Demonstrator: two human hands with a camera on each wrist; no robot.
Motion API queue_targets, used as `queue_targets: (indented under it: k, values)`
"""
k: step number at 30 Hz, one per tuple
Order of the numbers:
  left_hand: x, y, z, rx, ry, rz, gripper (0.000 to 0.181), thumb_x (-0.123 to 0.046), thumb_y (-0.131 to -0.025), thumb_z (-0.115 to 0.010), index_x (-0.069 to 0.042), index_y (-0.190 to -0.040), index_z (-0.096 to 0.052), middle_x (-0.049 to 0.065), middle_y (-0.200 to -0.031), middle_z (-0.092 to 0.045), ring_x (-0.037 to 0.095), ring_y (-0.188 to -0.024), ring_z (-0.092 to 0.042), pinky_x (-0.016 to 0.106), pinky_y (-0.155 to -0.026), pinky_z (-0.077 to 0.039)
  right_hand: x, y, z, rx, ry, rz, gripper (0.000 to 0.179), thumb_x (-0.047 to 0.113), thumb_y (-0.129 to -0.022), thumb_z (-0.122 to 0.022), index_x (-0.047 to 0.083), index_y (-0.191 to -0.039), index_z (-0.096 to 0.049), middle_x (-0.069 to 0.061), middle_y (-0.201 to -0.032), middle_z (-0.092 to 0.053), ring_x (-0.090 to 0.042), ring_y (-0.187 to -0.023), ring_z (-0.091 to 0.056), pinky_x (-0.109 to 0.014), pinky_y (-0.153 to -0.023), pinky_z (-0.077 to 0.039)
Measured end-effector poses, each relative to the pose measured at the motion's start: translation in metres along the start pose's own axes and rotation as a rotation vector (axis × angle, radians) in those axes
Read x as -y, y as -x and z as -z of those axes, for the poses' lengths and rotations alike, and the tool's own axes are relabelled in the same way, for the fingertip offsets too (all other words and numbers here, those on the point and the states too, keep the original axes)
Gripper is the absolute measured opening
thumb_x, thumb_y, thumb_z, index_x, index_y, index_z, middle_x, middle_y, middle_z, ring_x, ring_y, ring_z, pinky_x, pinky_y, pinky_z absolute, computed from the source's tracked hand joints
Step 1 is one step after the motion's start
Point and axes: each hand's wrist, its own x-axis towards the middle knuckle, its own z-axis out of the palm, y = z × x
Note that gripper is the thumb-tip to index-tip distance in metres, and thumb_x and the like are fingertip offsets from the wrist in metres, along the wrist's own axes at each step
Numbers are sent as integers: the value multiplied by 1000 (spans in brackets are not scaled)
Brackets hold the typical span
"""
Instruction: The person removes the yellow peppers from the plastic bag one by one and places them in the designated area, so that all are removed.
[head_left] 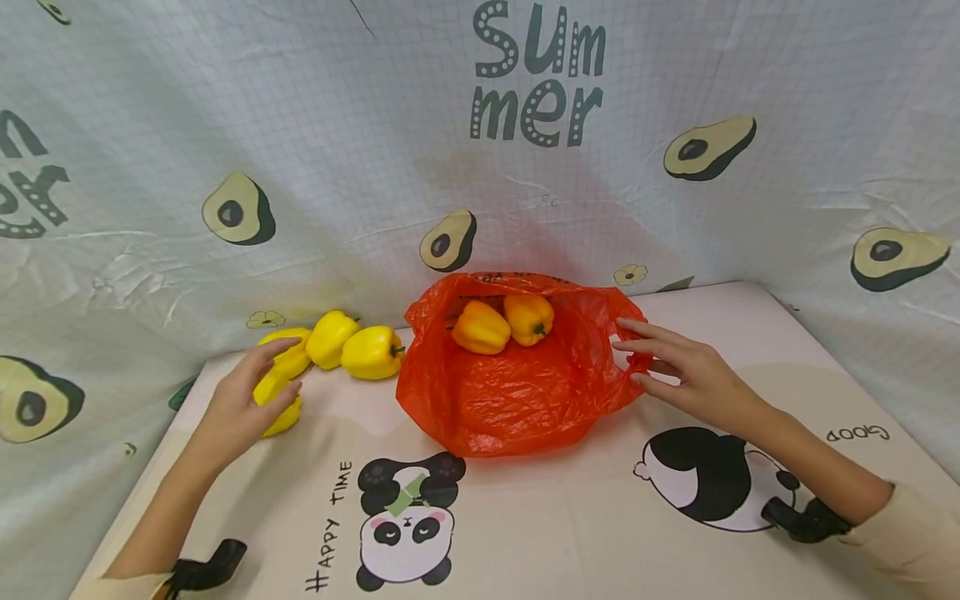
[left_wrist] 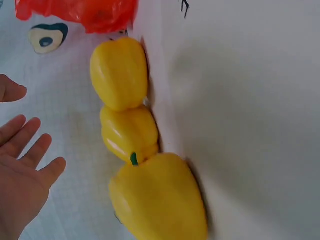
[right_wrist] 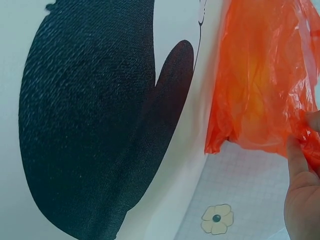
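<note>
A red plastic bag point(head_left: 510, 408) lies on the table with its mouth held wide. Inside, toward the back, are two bell peppers point(head_left: 481, 327), looking orange-yellow. My right hand point(head_left: 697, 375) grips the bag's right edge near the handle, thumb and fingers around the bunched plastic point(right_wrist: 305, 130). On the left, my left hand point(head_left: 243, 400) has its fingers apart and holds nothing. It hovers in front of several yellow bell peppers point(head_left: 372, 352), overlapping two of them in the head view. The left wrist view shows three yellow peppers point(left_wrist: 120, 75) in a row beside the hand.
A white cloth backdrop point(head_left: 337, 142) printed with avocados rises right behind the bag and peppers. The table point(head_left: 540, 517) has a pale cover with printed pandas. Each wrist wears a black camera mount point(head_left: 210, 567).
</note>
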Motion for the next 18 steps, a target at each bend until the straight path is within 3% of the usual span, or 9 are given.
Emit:
queue_targets:
  k: [2,4,8,14,18]
  values:
    - [-12,-6,-2,43,2,-8,60,-1,-93,-69,-4,-148,-45,20,-148,-49,40,-137,-43,6,-110,-24,0,0,0,2,9,1,53,0,-84,-80,9,-134,-66,-12,-150,-52,-35,-130,-54,-38,-81,-60]
    - [-26,-12,-4,83,8,-11,61,-2,-93,-69,-4,-149,-44,20,-149,-48,43,-138,-42,24,-118,-31,-1,0,0,2,19,1,54,0,-84,-81,9,-134,-66,-12,-150,-52,-35,-130,-54,-38,-81,-60]
    - [-51,-24,-7,128,9,-44,62,-3,-94,-67,-6,-151,-44,16,-152,-48,42,-140,-42,62,-109,-37,-1,-1,1,3,40,0,55,-1,-83,-81,10,-135,-66,-12,-150,-52,-35,-130,-54,-35,-82,-60]
    - [-83,-36,-14,159,29,-166,61,1,-93,-65,-13,-150,-46,7,-148,-55,32,-138,-48,61,-108,-41,-2,-4,1,19,52,-7,55,0,-84,-80,10,-136,-65,-11,-151,-51,-33,-129,-55,-24,-85,-57]
    - [-100,-44,-18,196,7,-198,61,-3,-94,-64,-13,-150,-44,5,-145,-58,31,-136,-51,59,-107,-44,1,-5,1,19,42,0,54,0,-84,-80,10,-135,-65,-10,-151,-51,-34,-129,-56,-32,-83,-59]
